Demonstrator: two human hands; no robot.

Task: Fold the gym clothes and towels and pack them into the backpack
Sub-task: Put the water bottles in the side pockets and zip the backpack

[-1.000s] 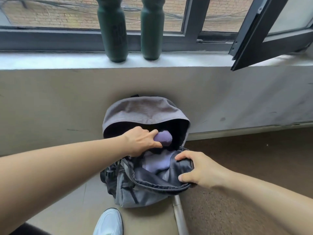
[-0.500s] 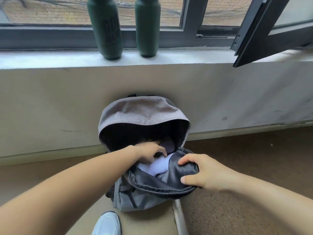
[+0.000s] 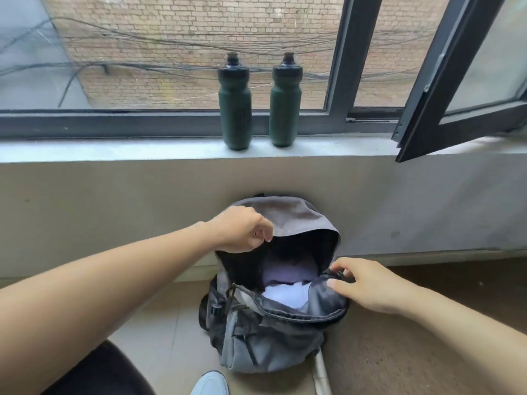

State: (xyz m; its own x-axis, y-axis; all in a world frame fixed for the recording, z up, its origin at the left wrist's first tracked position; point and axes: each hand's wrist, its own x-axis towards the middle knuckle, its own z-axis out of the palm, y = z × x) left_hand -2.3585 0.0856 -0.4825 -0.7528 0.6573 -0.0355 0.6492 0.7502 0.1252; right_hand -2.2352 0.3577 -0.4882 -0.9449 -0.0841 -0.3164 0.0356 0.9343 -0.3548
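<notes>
Access explains the hold: left hand (image 3: pixel 242 232) pinches the backpack (image 3: pixel 271 346) flap, right hand (image 3: pixel 368 286) grips its rim, clothes (image 3: pixel 285 295) inside.

Plain indoor room at a window wall, dark metal window frame (image 3: pixel 339 81), one sash (image 3: pixel 427 95) swung inward, bare grey sill (image 3: pixel 114 149), brick wall (image 3: pixel 199 24) and tangled cables (image 3: pixel 171 44) outside, pale floor tiles (image 3: pixel 171 323) beside brown speckled flooring (image 3: pixel 399 352)

Only 1 view: the head camera looked forward and down from above, near the backpack (image 3: pixel 265 346) on the floor (image 3: pixel 159 323), facing the far windowsill (image 3: pixel 114 149) and wall (image 3: pixel 114 209)
</notes>
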